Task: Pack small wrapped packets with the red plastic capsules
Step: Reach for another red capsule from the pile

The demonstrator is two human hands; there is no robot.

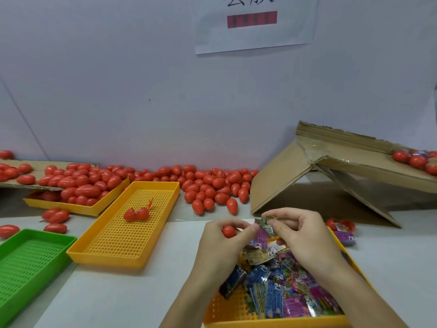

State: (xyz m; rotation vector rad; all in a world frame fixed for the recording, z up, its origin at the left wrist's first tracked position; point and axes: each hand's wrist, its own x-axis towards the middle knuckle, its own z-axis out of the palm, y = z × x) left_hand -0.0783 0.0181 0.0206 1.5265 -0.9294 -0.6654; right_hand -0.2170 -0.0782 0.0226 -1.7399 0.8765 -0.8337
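left grip (224, 235): red capsule (229, 231) | right grip (300, 230): packet (266, 223) beside

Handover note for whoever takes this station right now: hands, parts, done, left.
Left hand grips a red capsule.
Right hand pinches a folded packet beside it.
More packets fill the near yellow tray; loose capsules lie along the wall.
Middle yellow tray holds one opened capsule.
Done: packet picked.
Left: insert it, shut capsule, repeat.
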